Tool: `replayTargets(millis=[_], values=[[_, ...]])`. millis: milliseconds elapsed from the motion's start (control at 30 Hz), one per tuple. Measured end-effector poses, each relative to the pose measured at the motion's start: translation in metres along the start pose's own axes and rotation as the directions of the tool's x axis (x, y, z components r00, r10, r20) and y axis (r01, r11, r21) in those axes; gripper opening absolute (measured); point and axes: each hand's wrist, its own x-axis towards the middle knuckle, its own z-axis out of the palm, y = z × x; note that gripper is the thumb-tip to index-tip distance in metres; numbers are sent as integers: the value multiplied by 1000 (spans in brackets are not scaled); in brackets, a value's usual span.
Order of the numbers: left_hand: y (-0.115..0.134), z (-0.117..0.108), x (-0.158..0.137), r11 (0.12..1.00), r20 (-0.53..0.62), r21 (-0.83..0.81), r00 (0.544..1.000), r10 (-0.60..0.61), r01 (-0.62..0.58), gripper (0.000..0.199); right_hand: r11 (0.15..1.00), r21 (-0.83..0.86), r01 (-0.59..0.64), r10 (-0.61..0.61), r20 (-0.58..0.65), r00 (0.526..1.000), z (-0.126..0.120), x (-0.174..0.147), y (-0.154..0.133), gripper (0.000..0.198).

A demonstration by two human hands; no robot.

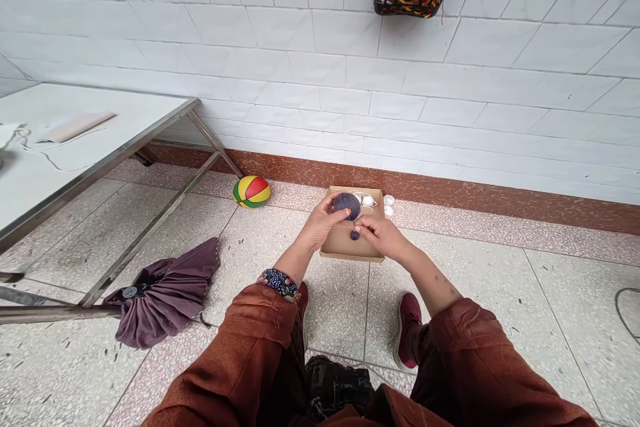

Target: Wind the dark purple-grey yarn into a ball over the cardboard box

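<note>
My left hand (323,220) is closed around a dark purple-grey ball of yarn (347,205), its thumb lying across the side. Beside it, my right hand (383,236) pinches at the lower edge of the ball, apparently on a strand of yarn. A small dark yarn ball (355,235) shows just below the right fingertips; whether it hangs or rests in the box is unclear. Both hands are over a shallow cardboard box (350,250) on the floor. White balls of thread (369,201) lie at the box's far end, partly hidden by the yarn ball.
More small white balls (389,205) sit right of the box. A colourful ball (251,191) lies by the wall. A folded purple umbrella (170,293) is on the floor beside a metal-framed table (125,103). A black basket (417,3) is on the tiled wall.
</note>
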Motion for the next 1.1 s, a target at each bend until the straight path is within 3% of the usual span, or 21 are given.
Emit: replayTargets(millis=[133,200,300,433,533,633,767,900,1033,1100], values=[[-7,-4,3,963,-74,268,996,46,-25,68,992,88,90,-97,74,993,-8,-2,-18,15],[-11,-4,3,934,-41,356,999,23,-7,78,992,96,87,-88,8,996,-15,-2,-23,16],[-15,-2,0,922,105,387,993,-53,8,89,993,88,74,-60,-156,986,-23,0,-19,17],[-13,3,-5,957,308,288,943,-122,29,89,994,104,-32,64,-314,947,-25,4,-2,18],[-6,6,-10,993,428,108,899,-94,53,79,979,147,-140,181,-323,929,-20,5,9,22],[1,7,-13,996,459,-38,887,-58,85,67,965,153,-211,248,-295,923,-12,5,16,25],[4,8,-12,979,408,-146,910,-73,144,62,962,108,-252,270,-233,934,-1,4,19,17],[4,4,-3,986,223,-145,974,-43,77,57,977,25,-214,215,-131,968,7,1,10,13],[3,-3,4,993,54,112,998,23,-29,62,997,67,-31,29,39,999,1,-4,-11,19],[1,-6,4,961,27,275,999,28,-35,66,994,108,20,-24,39,999,-6,-5,-21,20]])
